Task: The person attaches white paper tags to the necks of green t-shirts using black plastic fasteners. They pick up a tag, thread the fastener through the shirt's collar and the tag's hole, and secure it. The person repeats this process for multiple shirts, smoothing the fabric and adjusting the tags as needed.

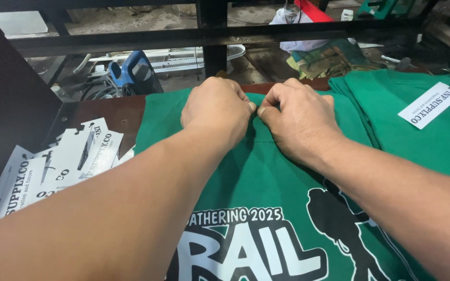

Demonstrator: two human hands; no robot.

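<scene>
The green printed T-shirt [266, 171] lies flat on the desk [110, 112], mid-frame; left hand [217, 109] and right hand [300, 122] pinch its collar edge, fingers closed on the fabric. White labels [53, 166] wait lower left, none yet attached here.

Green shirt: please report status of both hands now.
Left hand and right hand both pinching green shirt at collar edge. Shirt flat. White tags lie left, clear.

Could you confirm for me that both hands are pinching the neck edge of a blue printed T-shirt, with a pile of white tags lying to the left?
Not quite: the head view shows the printed T-shirt is green, not blue. The rest holds: the left hand and right hand pinch its neck edge, and the pile of white tags lies to the left.
</scene>
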